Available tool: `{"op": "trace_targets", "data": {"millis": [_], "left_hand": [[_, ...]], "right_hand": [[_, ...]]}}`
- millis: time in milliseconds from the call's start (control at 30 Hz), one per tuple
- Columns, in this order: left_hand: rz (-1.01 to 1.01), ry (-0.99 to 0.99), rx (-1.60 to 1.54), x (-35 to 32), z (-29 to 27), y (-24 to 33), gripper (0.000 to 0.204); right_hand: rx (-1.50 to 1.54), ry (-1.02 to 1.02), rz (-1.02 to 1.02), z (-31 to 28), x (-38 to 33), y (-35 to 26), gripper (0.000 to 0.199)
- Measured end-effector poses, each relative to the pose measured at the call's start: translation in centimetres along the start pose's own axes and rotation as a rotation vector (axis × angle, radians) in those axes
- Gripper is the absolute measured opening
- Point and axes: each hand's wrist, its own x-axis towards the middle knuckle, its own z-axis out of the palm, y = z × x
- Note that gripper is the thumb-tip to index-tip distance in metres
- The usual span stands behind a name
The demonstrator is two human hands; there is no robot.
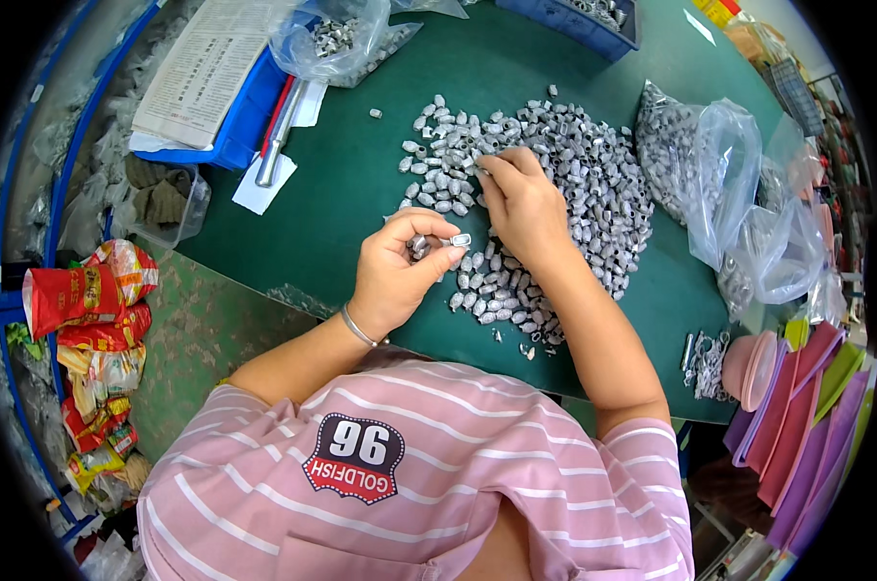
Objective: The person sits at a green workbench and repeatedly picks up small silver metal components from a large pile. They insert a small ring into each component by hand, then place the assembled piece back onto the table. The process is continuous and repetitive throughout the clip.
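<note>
Green counter carries a silver heap of small metal parts at frame centre. Right hand pinches into the heap's upper part; left hand holds one metal piece between thumb and forefinger, apparently sorting.

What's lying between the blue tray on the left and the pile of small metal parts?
In the head view, between blue tray and metal parts pile: a metal rod on white paper, then bare green table.

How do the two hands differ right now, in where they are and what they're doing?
The left hand is raised near the pile's edge, pinching one small metal piece between thumb and finger. The right hand lies palm-down on the pile of metal pieces, fingertips picking among them. Both are bare and work over the green table.
</note>
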Motion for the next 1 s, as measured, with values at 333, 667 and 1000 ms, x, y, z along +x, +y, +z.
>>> {"op": "trace_targets", "data": {"millis": [333,667,1000], "left_hand": [[-0.402,0.044,-0.282,-0.3,-0.6,1.1,0.019],[-0.421,0.006,-0.569,-0.1,-1.0,1.3,0.011],[-0.770,-0.197,-0.405,0.0,-0.2,1.1,0.018]], "right_hand": [[-0.198,-0.118,-0.086,1.7,1.4,-0.2,0.012],[0.065,-0.232,0.036,-0.6,-0.7,-1.1,0.013],[0.513,-0.121,0.175,-3.6,-4.6,-3.1,0.025]]}}
